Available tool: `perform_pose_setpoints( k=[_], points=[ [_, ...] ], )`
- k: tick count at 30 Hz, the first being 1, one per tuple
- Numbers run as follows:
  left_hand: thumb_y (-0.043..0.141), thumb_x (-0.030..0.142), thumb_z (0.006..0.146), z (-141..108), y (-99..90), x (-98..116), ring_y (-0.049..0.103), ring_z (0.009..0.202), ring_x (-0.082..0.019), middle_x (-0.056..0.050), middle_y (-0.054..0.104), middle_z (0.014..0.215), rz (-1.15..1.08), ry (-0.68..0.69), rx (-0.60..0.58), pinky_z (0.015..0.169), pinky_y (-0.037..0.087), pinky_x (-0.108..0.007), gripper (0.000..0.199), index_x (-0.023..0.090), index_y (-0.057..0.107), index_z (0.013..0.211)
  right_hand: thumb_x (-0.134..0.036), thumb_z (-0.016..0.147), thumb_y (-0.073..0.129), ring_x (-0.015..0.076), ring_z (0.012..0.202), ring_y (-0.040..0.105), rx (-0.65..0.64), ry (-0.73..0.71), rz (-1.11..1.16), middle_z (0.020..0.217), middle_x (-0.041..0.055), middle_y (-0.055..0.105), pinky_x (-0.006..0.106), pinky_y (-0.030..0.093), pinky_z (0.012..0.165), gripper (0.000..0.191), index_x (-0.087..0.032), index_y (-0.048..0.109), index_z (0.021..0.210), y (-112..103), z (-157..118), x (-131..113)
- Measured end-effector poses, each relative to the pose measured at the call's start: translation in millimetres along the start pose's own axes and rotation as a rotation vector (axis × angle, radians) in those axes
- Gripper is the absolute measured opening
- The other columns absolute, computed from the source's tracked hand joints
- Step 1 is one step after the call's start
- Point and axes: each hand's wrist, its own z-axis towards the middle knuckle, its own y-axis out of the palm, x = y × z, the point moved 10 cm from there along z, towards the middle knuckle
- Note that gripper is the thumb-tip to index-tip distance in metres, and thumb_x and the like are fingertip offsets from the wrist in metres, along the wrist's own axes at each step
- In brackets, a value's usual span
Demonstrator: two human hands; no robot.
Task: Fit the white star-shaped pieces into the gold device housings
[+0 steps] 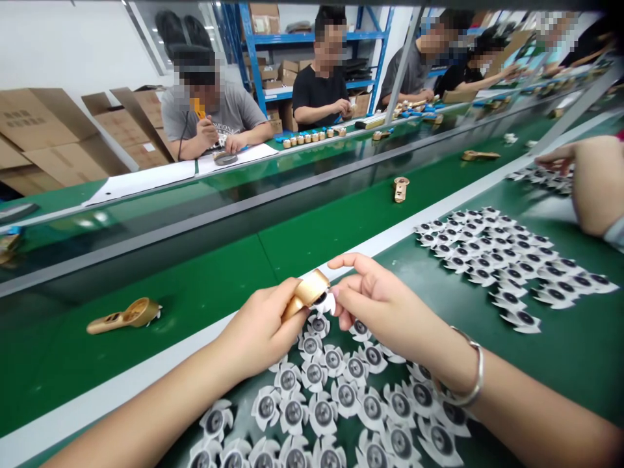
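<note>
Left hand (266,318) is clamped on a housing (312,288), apparently to steady it while the fan (328,304) beneath is touched by the right hand (370,296); pinching cannot be confirmed.

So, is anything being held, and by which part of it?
The left grip holds a gold shell by its handle, next to the round head. The right grip is at the white fan by that head; whether it pinches, I cannot tell.

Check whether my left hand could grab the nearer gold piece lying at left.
Probably not: the left hand holds another gold piece, though nothing visible blocks the way to the lying piece.
</note>
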Motion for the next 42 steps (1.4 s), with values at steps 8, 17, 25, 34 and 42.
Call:
perform_pose_setpoints(
  k=[8,17,25,34,42],
  points=[
    [0.043,0.024,0.090,-1,-1.5,-1,0.060,0.074,-0.019,-0.004,0.065,0.092,0.191,0.047,0.013,0.064,0.039,-0.026,0.023,0.022,0.048,0.113,-0.020,0.094,0.051,0.0093,0.058,0.058,0.006,-0.020,0.060,0.071,-0.0033,0.059,0.020,0.047,0.059,0.029,-0.020,0.039,0.121,-1,-1,-1],
    [0.042,0.018,0.085,-7,-7.7,6,0.063,0.070,-0.020,-0.004,0.066,0.087,0.337,0.043,0.098,0.059,0.040,-0.027,0.032,0.022,0.046,0.116,-0.020,0.094,0.048,0.0152,0.072,0.067,-0.148,-0.015,0.399,0.082,-0.0003,0.057,0.031,0.054,0.075,0.039,-0.021,0.031,0.129,18,-1,2],
    [0.039,0.024,0.090,-8,-6.5,0,0.061,0.064,-0.023,-0.008,0.065,0.083,0.501,-0.071,0.092,0.052,0.028,-0.028,0.017,0.020,0.049,0.103,-0.022,0.095,0.047,0.0166,0.076,0.068,-0.034,-0.151,0.234,0.078,-0.0026,0.054,0.029,0.054,0.074,0.047,-0.023,0.027,0.138,8,-1,-4],
    [0.040,0.031,0.093,-15,2.9,2,0.060,0.063,-0.024,-0.009,0.064,0.077,0.102,-0.145,0.048,0.054,0.028,-0.028,0.015,0.021,0.050,0.098,-0.021,0.102,0.041,0.0144,0.087,0.063,0.058,-0.425,-0.112,0.087,-0.0003,0.053,0.033,0.053,0.087,0.050,-0.034,0.025,0.147,13,-23,-25],
    [0.042,0.038,0.093,-12,1.5,4,0.058,0.065,-0.019,-0.004,0.064,0.081,0.055,-0.127,0.004,0.056,0.032,-0.027,0.018,0.021,0.048,0.097,-0.025,0.100,0.045,0.0170,0.082,0.067,-0.037,-0.163,0.220,0.082,-0.0007,0.056,0.033,0.055,0.080,0.051,-0.027,0.021,0.145,10,-7,-8]
  ],
)
